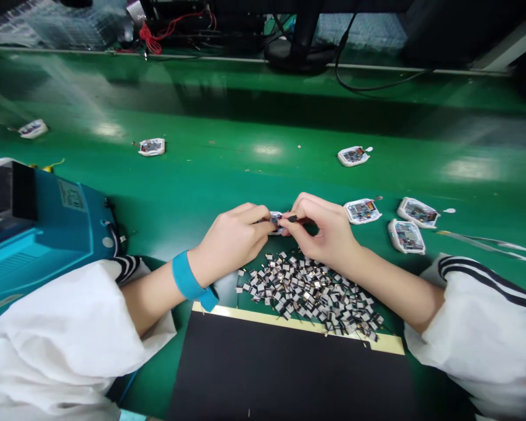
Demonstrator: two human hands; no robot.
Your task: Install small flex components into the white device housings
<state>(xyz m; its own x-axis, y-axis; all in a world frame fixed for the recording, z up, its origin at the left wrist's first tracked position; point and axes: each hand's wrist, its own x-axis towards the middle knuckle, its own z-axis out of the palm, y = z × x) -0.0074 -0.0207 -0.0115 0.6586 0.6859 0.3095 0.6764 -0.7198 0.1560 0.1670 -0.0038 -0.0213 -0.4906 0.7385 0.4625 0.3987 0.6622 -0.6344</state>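
Observation:
Between my fingertips sits a white device housing (276, 222) with a circuit board inside, partly covered by both hands. My left hand (239, 237), with a teal band at its wrist, is closed on the housing's left side. My right hand (322, 225) pinches a small dark part (292, 218) at the housing's right side; its exact kind is too small to make out. Just below the hands lies a heap of small silvery square parts with dark leads (307, 286).
Similar open housings with boards stand at right (362, 211), (407, 236), with others farther back and left. Tweezers (486, 241) lie at far right. A teal machine (48, 228) stands at left. A black sheet (289, 368) with a yellow edge lies in front. A monitor stand (304, 41) is behind.

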